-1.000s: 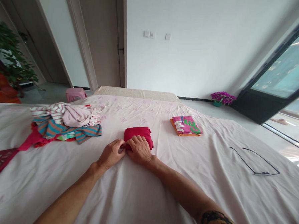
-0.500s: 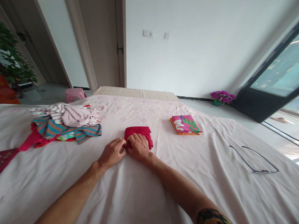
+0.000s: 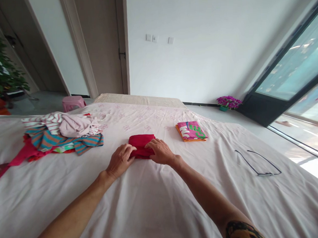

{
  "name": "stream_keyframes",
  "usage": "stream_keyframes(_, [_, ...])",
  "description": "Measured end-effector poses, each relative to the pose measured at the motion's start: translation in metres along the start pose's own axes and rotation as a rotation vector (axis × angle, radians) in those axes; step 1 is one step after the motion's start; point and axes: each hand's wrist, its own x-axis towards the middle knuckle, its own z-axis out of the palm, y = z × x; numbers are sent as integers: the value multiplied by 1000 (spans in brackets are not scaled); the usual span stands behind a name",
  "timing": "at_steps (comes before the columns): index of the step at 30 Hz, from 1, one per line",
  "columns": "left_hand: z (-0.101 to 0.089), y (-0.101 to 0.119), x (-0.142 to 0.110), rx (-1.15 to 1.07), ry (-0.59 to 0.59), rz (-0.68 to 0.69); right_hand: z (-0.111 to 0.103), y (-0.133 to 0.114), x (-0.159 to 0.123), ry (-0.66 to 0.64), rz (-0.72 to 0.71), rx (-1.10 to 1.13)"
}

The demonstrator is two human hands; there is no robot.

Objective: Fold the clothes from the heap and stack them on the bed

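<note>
A red folded garment (image 3: 141,141) lies as a compact bundle on the bed's pale sheet in front of me; its exact kind does not show. My left hand (image 3: 121,159) grips its near left corner, thumb and fingers closed on the cloth. On the right edge, my right hand (image 3: 160,151) holds the bundle with bent fingers, the thumb toward the near side. Both hands rest low, close to the sheet. The fingertips are partly hidden by the cloth.
A loose heap of clothes (image 3: 67,132), striped and plain, lies to the left, with a dark red strip trailing from it. Beyond my right hand is a folded pink and orange stack (image 3: 192,130). Eyeglasses (image 3: 263,167) lie farther right on the wrinkled sheet (image 3: 198,185).
My right hand has slid from the top of the red garment to its right edge, baring its middle. My left hand stays at the left corner. The view has turned slightly right.
</note>
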Motion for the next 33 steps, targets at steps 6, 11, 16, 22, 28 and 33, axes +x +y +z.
stream_keyframes(6, [8, 3, 4, -46, -9, 21, 4, 6, -15, 29, 60, -79])
stream_keyframes(11, [8, 4, 5, -68, -42, -8, 12, 9, -13, 73, 128, -126])
stream_keyframes(16, [2, 9, 8, -57, -75, -45, 18, 9, -17, 87, 117, -94])
stream_keyframes(22, [3, 15, 13, 2, -65, -61, 12, 0, -14, 119, 25, -124])
stream_keyframes(28, [6, 15, 17, 21, -73, 5, 12, 0, -8, 85, -44, -165])
stream_keyframes(33, [7, 12, 20, -9, -46, 18, 13, 5, -6, 97, -32, -186])
